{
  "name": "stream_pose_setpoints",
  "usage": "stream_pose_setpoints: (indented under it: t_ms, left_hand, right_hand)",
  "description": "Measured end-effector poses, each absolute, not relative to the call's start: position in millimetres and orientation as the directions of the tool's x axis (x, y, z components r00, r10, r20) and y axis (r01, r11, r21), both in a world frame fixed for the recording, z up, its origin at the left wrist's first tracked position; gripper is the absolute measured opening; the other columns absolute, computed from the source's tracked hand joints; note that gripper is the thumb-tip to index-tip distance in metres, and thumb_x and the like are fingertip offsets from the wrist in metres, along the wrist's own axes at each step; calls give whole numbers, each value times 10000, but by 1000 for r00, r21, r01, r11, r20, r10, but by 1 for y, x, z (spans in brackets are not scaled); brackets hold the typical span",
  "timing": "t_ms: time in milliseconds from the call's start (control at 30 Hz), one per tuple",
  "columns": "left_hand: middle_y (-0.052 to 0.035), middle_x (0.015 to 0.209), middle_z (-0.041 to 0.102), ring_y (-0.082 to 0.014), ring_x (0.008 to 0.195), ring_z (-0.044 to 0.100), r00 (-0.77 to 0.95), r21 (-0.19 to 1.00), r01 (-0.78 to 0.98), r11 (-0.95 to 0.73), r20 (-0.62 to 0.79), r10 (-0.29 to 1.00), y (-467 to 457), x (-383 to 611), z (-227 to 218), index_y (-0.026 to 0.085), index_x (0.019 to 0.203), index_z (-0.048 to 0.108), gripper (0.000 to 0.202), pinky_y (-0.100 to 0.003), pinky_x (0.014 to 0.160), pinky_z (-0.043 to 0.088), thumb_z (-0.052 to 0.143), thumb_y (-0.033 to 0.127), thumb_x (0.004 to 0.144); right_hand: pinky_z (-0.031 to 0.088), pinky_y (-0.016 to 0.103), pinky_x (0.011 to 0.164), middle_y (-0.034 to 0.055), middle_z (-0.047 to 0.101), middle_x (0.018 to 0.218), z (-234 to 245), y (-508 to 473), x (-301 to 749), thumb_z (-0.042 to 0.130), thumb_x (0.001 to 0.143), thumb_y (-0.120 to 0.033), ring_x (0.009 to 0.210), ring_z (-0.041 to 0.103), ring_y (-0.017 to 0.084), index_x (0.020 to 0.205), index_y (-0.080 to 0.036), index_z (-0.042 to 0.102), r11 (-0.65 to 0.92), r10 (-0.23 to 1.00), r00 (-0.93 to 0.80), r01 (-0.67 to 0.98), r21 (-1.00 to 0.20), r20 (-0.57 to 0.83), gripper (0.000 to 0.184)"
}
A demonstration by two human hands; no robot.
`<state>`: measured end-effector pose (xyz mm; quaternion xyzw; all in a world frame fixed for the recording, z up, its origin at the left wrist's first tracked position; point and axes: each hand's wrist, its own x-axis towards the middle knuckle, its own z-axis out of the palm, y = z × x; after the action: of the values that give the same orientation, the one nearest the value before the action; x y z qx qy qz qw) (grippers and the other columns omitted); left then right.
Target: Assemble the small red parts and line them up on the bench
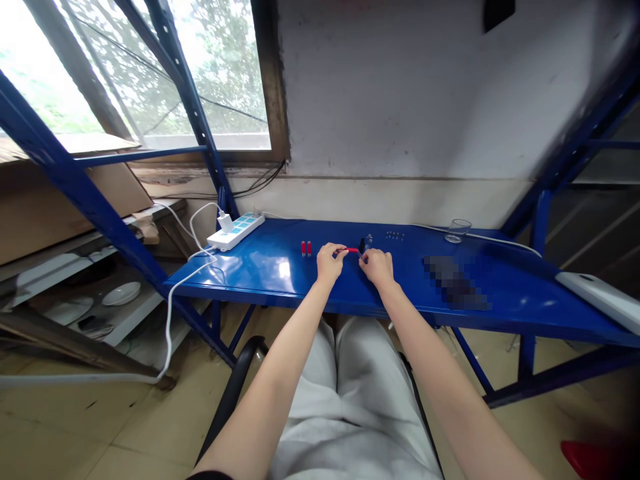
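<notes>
Both my hands rest on the blue metal shelf (270,267) in front of me. My left hand (330,260) is closed in a pinch on one end of a short red wire (351,250). My right hand (377,265) is closed on the wire's other end, next to a small dark part (363,245) that I cannot make out. Two small red pieces (306,249) stand just left of my left hand. A row of tiny silver bits (395,235) lies behind my right hand.
A white power strip (236,231) with a plugged charger and white cable sits at the shelf's left rear. A clear glass (458,231) stands at the back right. A blurred dark patch (454,283) lies right of my hands. Blue rack posts flank both sides.
</notes>
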<state>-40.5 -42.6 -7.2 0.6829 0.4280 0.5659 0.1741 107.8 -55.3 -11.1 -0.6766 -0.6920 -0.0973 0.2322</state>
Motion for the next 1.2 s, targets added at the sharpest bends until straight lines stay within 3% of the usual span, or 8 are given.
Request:
stream_pose_setpoints:
  t_ms: [233, 400, 600, 733, 1000, 1200]
  left_hand:
    - [-35, 817, 628, -128, 741, 553, -7, 684, 419, -598, 661, 751, -40, -40, -11, 176, 823, 651, 100, -271, 735, 467, 575, 217, 773]
    - [-40, 862, 642, -142, 781, 561, 36, 581, 499, -643, 727, 686, -43, -40, -10, 188, 911, 649, 176, -298, 767, 462, 507, 248, 827]
    - [-48, 999, 640, -159, 897, 552, 291, 401, 551, -732, 730, 619, -50, -35, -9, 190, 1107, 588, 309, -313, 861, 438, 405, 286, 877]
    - [-60, 1013, 631, -164, 906, 549, 375, 369, 566, -737, 681, 629, -51, -34, -11, 180, 1198, 523, 361, -307, 850, 444, 374, 287, 888]
    - [-46, 908, 632, -153, 875, 543, 278, 450, 557, -698, 691, 667, -49, -36, -10, 185, 957, 627, 232, -286, 810, 452, 433, 276, 867]
    - [-42, 876, 621, -148, 848, 532, 287, 455, 572, -683, 669, 686, -49, -35, -9, 175, 932, 616, 193, -273, 784, 448, 466, 263, 848]
  right_hand:
    - [285, 326, 720, 81, 629, 808, -8, -59, 105, 450, 775, -199, 808, 543, 199, 732, -164, 581, 50, 890, 21, 988, -143, 456, 142]
    - [268, 315, 705, 81, 628, 777, -6, -62, 101, 457, 758, -183, 787, 544, 195, 713, -155, 566, 36, 887, 26, 991, -126, 462, 121]
    - [243, 303, 664, 66, 612, 756, -10, -60, 103, 471, 764, -234, 750, 532, 184, 691, -161, 545, 48, 862, 40, 986, -160, 505, 127]
    - [228, 298, 644, 66, 613, 764, -13, -58, 106, 470, 775, -280, 747, 524, 187, 705, -163, 559, 77, 841, 37, 979, -187, 540, 163]
    - [221, 296, 645, 59, 618, 756, -15, -57, 107, 467, 772, -245, 761, 520, 184, 729, -170, 591, 144, 821, -1, 968, -205, 571, 151]
    - [215, 302, 642, 62, 614, 732, -15, -56, 107, 463, 780, -229, 745, 511, 183, 712, -169, 605, 155, 826, -37, 975, -163, 562, 170]
